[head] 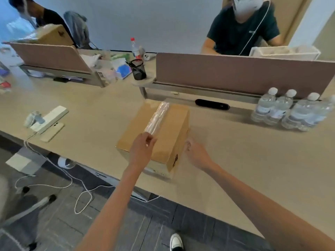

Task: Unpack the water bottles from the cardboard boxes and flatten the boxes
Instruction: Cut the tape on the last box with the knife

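Observation:
A closed cardboard box (163, 127) lies on the beige desk (235, 160), sealed along its top with a strip of clear tape (157, 117). My left hand (142, 148) rests on the box's near top edge, and its fingertips pinch at the near end of the tape. My right hand (194, 153) hovers just right of the box's right side, fingers loosely curled and holding nothing. Several clear water bottles (291, 111) with white caps stand in a group at the far right of the desk.
Brown divider panels (244, 73) run along the desk's back; a black oblong object (212, 104) lies at their base. A power strip (49, 118) and phone (52, 132) lie at left. Two people sit beyond the dividers. Cables trail on the floor (54, 223).

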